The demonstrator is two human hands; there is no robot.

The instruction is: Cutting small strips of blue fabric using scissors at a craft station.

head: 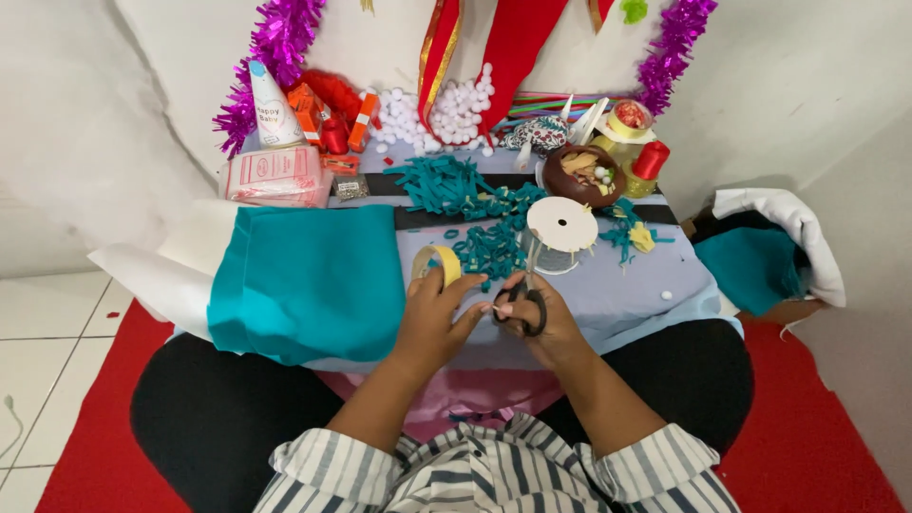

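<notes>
Our left hand (432, 318) curls around a roll of yellow tape (439, 263), fingers closed on its lower edge, while our right hand (540, 318) grips a pair of black-handled scissors (522, 302), fingers through the loops and blades pointing away from us. Both hands sit close together, fingertips almost meeting, over the pale lilac cloth (617, 299) covering the low table.

From the head camera, just left of our left hand lies a folded sheet of teal felt (309, 280), its edge touching the tape roll's side. Directly beyond our right hand stands a white spool (561, 228), and between it and the tape sits a heap of teal felt scraps (480, 214). Further out past the spool we see a brown bowl (581, 176) holding small bits, with a red candle (651, 159) just to its right. Far beyond our left hand are a pile of white pompoms (446, 119), a white party hat (271, 104) and purple tinsel (275, 47). Well right of our right hand, another teal felt piece (750, 266) rests off the table.
</notes>
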